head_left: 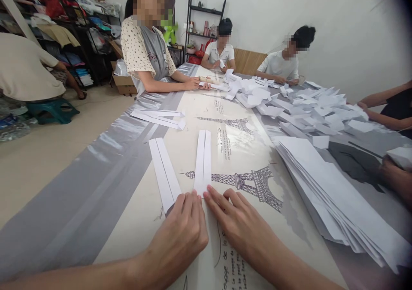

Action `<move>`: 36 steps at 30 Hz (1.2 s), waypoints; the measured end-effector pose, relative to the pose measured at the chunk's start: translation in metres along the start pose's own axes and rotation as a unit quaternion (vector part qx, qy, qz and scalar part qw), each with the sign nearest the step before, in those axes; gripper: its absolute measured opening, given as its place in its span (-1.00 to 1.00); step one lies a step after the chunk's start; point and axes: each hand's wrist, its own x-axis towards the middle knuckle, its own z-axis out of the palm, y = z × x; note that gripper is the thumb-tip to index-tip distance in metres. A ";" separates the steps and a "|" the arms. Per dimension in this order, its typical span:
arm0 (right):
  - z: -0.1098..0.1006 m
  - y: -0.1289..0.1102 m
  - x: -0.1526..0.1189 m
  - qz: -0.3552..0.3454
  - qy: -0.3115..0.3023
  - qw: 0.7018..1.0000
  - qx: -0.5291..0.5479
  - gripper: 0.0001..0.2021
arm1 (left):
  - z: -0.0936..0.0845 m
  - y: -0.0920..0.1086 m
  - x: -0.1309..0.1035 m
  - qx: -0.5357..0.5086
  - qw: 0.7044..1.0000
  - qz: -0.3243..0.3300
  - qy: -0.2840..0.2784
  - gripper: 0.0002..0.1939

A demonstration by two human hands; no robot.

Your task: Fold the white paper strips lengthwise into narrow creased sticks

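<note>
A white folded paper strip (203,161) lies lengthwise in front of me, its two long edges folded in to a seam down the middle. My left hand (182,228) is closed, its bunched fingertips pinching the strip's near left corner. At the near right corner, the thumb and curled fingers of my right hand (241,221) press on the same strip. Just left of it lies another folded strip (165,174), its near end partly hidden by my left hand. Two more folded strips (157,117) rest farther off to the left.
A stack of white paper sheets (331,200) lies at the right. Behind it spreads a large heap of folded paper pieces (309,110). The table cover (122,174) has printed Eiffel towers. Several co-workers sit or stand around, one person (151,54) handling paper at the left edge.
</note>
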 end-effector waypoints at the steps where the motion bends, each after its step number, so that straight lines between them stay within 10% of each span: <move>1: 0.000 0.001 0.000 -0.003 -0.006 1.000 0.004 -0.47 | 0.000 -0.001 0.000 -0.002 1.000 0.002 0.004 -0.57; 19: -0.021 0.027 0.028 -0.060 -0.109 0.990 0.074 -0.68 | 0.012 -0.011 0.004 -0.046 0.999 -0.014 0.024 -0.81; 26: 0.001 0.017 0.014 -0.040 0.009 0.998 0.048 -0.66 | 0.013 -0.022 0.009 -0.107 0.994 -0.024 0.014 -0.77; 36: 0.000 0.031 0.010 0.052 0.010 0.976 0.213 -0.69 | 0.006 -0.005 -0.006 -0.042 0.999 -0.020 0.004 -0.63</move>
